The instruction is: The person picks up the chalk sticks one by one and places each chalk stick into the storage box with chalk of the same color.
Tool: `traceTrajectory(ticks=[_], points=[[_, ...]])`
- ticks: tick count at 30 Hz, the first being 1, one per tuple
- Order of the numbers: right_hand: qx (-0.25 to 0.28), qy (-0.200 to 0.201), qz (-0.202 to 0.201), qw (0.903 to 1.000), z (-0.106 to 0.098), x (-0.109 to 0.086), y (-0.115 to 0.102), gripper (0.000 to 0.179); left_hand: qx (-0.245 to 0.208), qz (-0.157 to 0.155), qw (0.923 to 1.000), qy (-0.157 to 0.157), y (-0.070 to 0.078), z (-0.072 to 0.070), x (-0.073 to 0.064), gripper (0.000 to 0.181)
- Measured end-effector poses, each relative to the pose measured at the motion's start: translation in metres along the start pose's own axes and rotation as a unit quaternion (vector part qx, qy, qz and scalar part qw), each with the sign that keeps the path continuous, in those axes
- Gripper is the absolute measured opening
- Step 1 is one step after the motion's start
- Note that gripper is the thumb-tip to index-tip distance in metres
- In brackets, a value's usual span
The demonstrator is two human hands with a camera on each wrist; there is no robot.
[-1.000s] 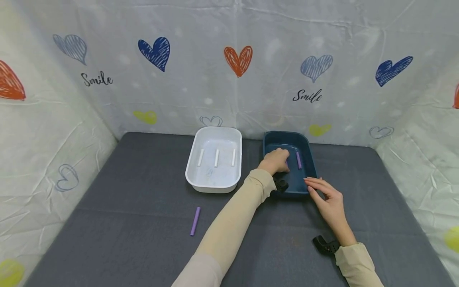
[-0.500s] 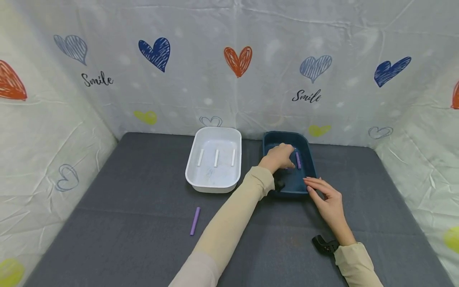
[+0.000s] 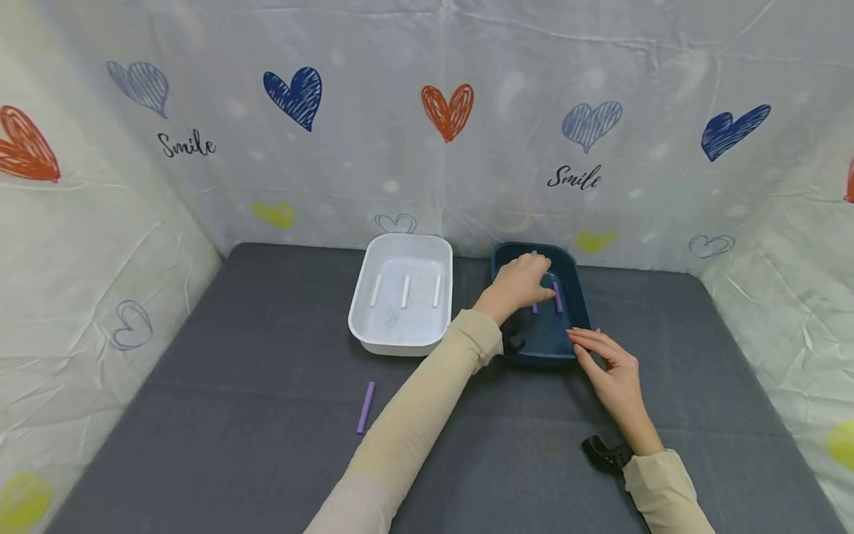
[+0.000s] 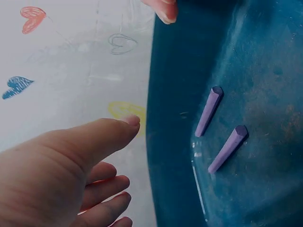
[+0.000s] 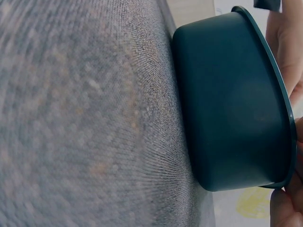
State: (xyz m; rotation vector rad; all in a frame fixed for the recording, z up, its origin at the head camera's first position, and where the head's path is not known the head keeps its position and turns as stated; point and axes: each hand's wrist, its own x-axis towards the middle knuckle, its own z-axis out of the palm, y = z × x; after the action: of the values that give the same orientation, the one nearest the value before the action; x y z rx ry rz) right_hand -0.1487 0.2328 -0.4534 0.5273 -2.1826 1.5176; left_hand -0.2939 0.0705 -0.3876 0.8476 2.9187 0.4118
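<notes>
Two purple chalk sticks lie side by side, a little apart, on the floor of the dark blue tray. Over that tray hovers my left hand, thumb and fingers apart and holding nothing; in the left wrist view its thumb is clear of the chalk. At the near right corner of the tray, my right hand pinches the rim between fingertips and thumb. Another purple chalk stick lies on the cloth, left of my left forearm.
To the left stands a white tray with three white chalk sticks spaced in a row. Grey cloth covers the table. A white curtain printed with hearts hangs behind the trays and along both sides.
My left hand has let go of a purple chalk stick in the blue tray and lifted up and back from it. My right hand has stayed at the tray's corner.
</notes>
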Motion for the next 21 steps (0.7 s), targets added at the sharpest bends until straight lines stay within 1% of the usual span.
traceTrajectory(ticks=[3,6,11,15,21], points=[[-0.011,-0.002,0.005,0.9999,0.000,0.000,-0.004,0.024,0.002,0.006,0.9999,0.011,0.000,-0.003,-0.006,0.059],[-0.011,-0.003,0.005,0.9999,0.000,0.001,-0.002,0.024,0.008,0.012,0.9996,0.023,-0.001,-0.007,-0.015,0.060],[-0.004,0.004,-0.003,1.0000,0.000,-0.001,0.015,0.025,0.017,0.020,0.9987,0.043,-0.004,-0.012,-0.030,0.059],[0.003,0.006,-0.005,1.0000,-0.001,-0.003,0.026,0.027,0.025,0.022,0.9984,0.046,-0.007,-0.014,-0.040,0.059],[0.012,0.005,-0.004,0.9999,-0.002,-0.004,0.027,0.027,0.055,0.022,0.9974,0.042,-0.010,-0.012,-0.051,0.062]])
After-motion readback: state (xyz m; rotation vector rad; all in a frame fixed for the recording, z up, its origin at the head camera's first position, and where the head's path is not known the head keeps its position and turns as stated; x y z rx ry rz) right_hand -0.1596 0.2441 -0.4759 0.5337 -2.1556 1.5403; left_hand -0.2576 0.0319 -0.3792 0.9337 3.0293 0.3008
